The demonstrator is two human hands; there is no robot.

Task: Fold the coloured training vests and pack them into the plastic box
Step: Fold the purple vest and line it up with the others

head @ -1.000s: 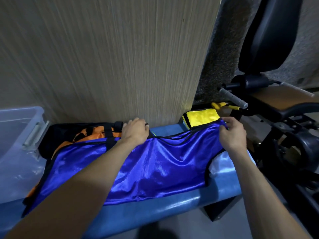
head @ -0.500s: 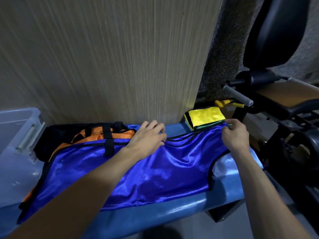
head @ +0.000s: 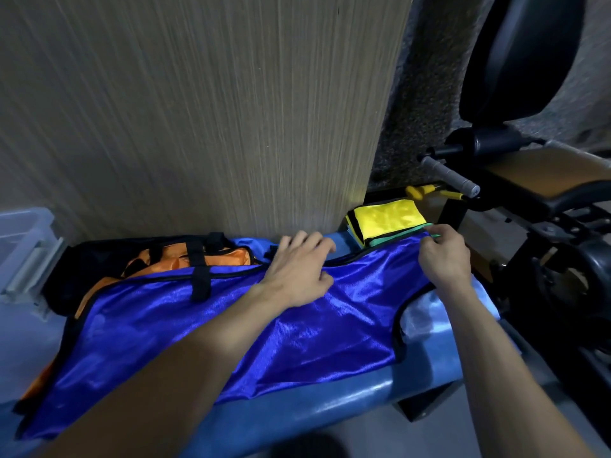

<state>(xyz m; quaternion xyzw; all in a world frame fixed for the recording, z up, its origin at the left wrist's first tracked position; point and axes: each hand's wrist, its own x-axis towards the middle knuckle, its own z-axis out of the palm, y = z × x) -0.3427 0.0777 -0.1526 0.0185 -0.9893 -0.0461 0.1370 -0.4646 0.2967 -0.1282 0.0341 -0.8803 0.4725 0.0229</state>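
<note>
A: In the head view, what is new over the last second?

B: The left hand [head: 299, 271] has slid right along the far hem of the blue vest [head: 231, 328] and uncurled; a second ago it was bunched by the black strap [head: 200, 272], now its fingers lie spread and relaxed on the cloth, pressing it flat; the right hand [head: 444, 256] still pinches the far right corner, as it did before.

A: Meaning?

B: I judge the vest is being smoothed and squared on the bench [head: 330, 414], so the fold itself is not yet made.

A: And the containers?

B: The box [head: 24, 246] sits at the far left, well apart from both hands; only its rim and handle show, so I cannot tell what is inside; a black bag [head: 99, 259] lies near it with an orange vest [head: 205, 257] spilling out; a folded yellow vest [head: 386, 219] rests on a green one [head: 393, 239] at the far right, just beside the right hand; neither is packed.
</note>
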